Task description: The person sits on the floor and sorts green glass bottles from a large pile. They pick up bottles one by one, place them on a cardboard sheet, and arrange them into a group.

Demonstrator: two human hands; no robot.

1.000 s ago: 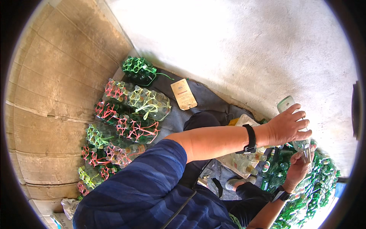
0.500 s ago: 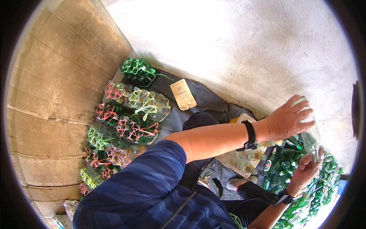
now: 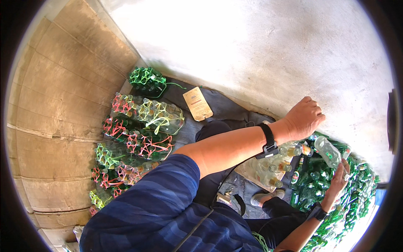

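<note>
My right hand [image 3: 337, 183], at the right, is closed round the narrow neck of a clear glass bottle [image 3: 327, 152]. The bottle tilts, its wide base up and to the left, above a heap of green bottles [image 3: 357, 201]. My left hand [image 3: 304, 119] is apart from the bottle, in front of the pale wall, with its fingers curled in. Its palm is turned away, so anything inside is hidden. Below my left wrist, several clear bottles [image 3: 275, 182] stand grouped on a light cardboard piece [image 3: 247, 170].
Bundles of bottles tied with pink and yellow-green cord [image 3: 161, 115] line the left side, and a green-corded bundle [image 3: 147, 82] stands in the far corner. A tan card [image 3: 197, 103] lies on the dark floor sheet. Cardboard [image 3: 63, 105] covers the left wall; a shoe [image 3: 261, 198] shows near the clear bottles.
My left hand has let go of the bottle's base, moved left and curled its fingers. In my right hand the bottle has tipped left and lower.
</note>
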